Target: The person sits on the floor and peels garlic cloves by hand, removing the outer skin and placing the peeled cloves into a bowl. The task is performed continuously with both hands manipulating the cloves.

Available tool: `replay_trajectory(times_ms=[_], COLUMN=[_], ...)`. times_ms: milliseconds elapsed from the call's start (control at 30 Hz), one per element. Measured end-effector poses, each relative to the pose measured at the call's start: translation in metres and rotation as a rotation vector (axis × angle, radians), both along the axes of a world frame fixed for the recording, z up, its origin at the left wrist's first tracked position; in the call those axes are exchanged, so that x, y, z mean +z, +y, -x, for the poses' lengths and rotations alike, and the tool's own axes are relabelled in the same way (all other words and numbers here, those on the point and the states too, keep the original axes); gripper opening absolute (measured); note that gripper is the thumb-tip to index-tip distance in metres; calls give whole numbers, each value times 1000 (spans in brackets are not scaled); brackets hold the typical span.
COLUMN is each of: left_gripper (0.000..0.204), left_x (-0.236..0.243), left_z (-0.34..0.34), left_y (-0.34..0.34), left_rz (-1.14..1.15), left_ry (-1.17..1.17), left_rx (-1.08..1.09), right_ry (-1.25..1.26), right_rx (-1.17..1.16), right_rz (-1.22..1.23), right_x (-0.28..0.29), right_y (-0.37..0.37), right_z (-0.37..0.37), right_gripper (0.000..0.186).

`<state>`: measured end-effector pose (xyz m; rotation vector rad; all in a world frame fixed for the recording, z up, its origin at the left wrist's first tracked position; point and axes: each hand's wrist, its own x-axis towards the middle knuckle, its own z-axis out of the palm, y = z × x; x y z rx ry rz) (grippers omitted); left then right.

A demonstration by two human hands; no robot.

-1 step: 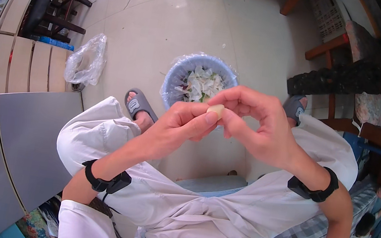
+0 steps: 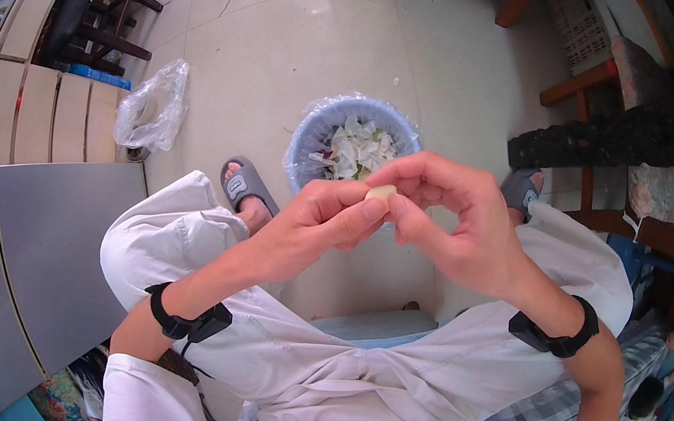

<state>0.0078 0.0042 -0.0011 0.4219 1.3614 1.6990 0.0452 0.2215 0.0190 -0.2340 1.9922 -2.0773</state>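
My left hand (image 2: 335, 219) and my right hand (image 2: 451, 211) meet in the middle of the head view, both closed on a small pale piece that looks like a garlic clove (image 2: 379, 194), pinched between their fingertips. Just beyond them stands a blue round bin (image 2: 301, 156) with a clear plastic liner, holding white papery peel and some green scraps (image 2: 356, 145). My bent legs in white trousers (image 2: 173, 246) lie either side of my hands, with grey slippers (image 2: 257, 189) on my feet.
At left are wooden shelves (image 2: 0, 109), a dark stool (image 2: 116, 43), a crumpled clear bag (image 2: 151, 106) and a grey cabinet (image 2: 37, 269). Wooden furniture (image 2: 566, 97) stands at right. A co-worker or other person (image 2: 646, 401) is at the lower right, beside checked bedding (image 2: 525, 417).
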Motion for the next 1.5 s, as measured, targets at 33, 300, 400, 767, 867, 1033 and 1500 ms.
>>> replay_trajectory(times_ms=[33, 300, 400, 767, 867, 1033, 1500], left_gripper=[38, 37, 38, 40, 41, 44, 45], left_x=[0, 8, 9, 5, 6, 6, -1], left_z=[0, 1, 0, 1, 1, 1, 2], left_y=[0, 5, 7, 7, 7, 8, 5], left_rz=[-14, -12, -7, -34, -49, -58, -95], left_ry=[2, 11, 14, -23, -15, 14, -140], left_rx=[-4, -6, -6, -11, -10, -17, 20], right_ry=[3, -59, -34, -105, -164, -117, 150], right_rx=[1, 12, 16, 30, 14, 33, -57], right_rz=[2, 51, 44, 93, 152, 164, -27], right_x=[1, 2, 3, 5, 7, 9, 6], right_y=[-1, 4, 4, 5, 5, 6, 7], right_z=[0, -4, -6, -6, -5, -4, -3], right_gripper=[21, 22, 22, 24, 24, 24, 17])
